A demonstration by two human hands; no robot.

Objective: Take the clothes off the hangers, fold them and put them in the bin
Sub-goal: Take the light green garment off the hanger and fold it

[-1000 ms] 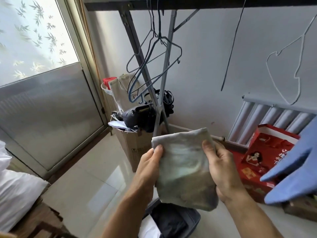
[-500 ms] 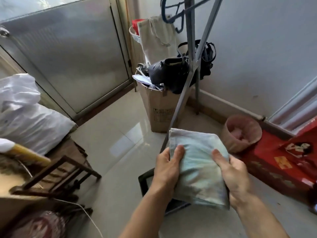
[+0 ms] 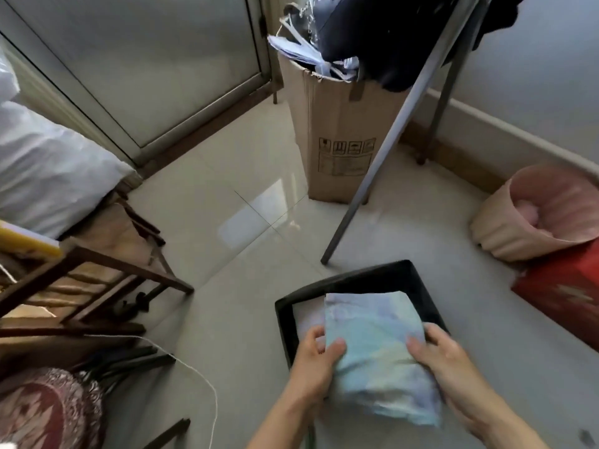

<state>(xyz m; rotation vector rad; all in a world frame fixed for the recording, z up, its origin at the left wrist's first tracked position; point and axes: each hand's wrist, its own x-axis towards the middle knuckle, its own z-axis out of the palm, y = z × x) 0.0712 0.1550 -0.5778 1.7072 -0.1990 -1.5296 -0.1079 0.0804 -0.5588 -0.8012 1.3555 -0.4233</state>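
A folded pale blue-grey garment (image 3: pixel 376 351) is held over the black bin (image 3: pixel 350 280) on the floor. My left hand (image 3: pixel 316 361) grips its left edge, thumb on top. On the garment's right edge sits my right hand (image 3: pixel 444 361), gripping the same way. A white item (image 3: pixel 308 319) lies inside the bin under the garment. The image is blurred, so whether the garment touches the bin's contents is unclear. No hangers are in view.
A grey rack leg (image 3: pixel 372 170) slants down just behind the bin. A tall cardboard box (image 3: pixel 337 131) stuffed with bags stands behind it. A pink basket (image 3: pixel 531 222) and red box (image 3: pixel 564 293) are right; wooden furniture (image 3: pixel 97 264) and white sacks (image 3: pixel 48 170) left.
My head has tilted down and both hands have lowered the folded garment from chest height toward the black bin on the floor. The hangers have left the view.
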